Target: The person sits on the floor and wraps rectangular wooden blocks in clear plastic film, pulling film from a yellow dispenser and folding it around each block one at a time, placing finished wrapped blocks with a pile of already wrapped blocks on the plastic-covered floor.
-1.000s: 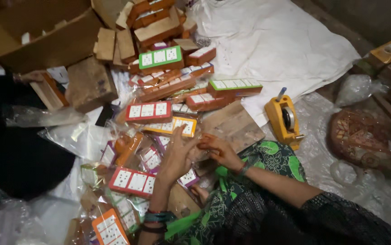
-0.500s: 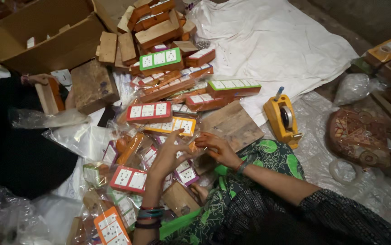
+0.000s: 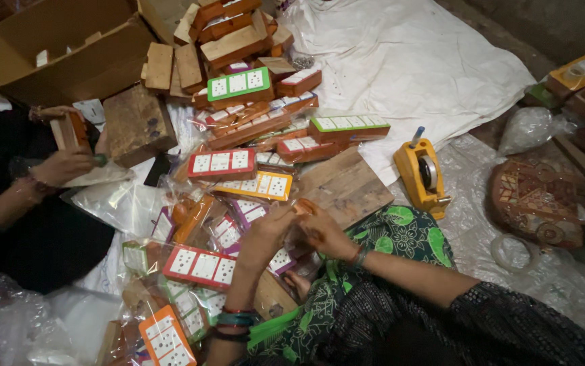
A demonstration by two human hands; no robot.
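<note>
My left hand [image 3: 264,236] and my right hand [image 3: 325,234] meet over my lap, both gripping a small orange plastic-wrapped box [image 3: 300,209]. My left wrist wears several bangles [image 3: 232,320]. Just ahead of my hands lies a flat wooden board [image 3: 346,186]. Around them spreads a heap of wrapped boxes with white panels: a red one [image 3: 201,266], a yellow one [image 3: 260,185], another red one [image 3: 221,164] and a green one [image 3: 239,85].
A yellow tape dispenser [image 3: 420,176] stands to the right on clear plastic. A co-worker's hands [image 3: 62,166] at the left hold a wooden piece [image 3: 70,130]. An open cardboard carton [image 3: 68,51] and bare wooden boxes [image 3: 235,41] sit at the back. White sheet [image 3: 414,68] far right.
My hands stay together on the wrapped box, with only small finger movement. The co-worker's hands at the left have shifted a little with the wooden piece.
</note>
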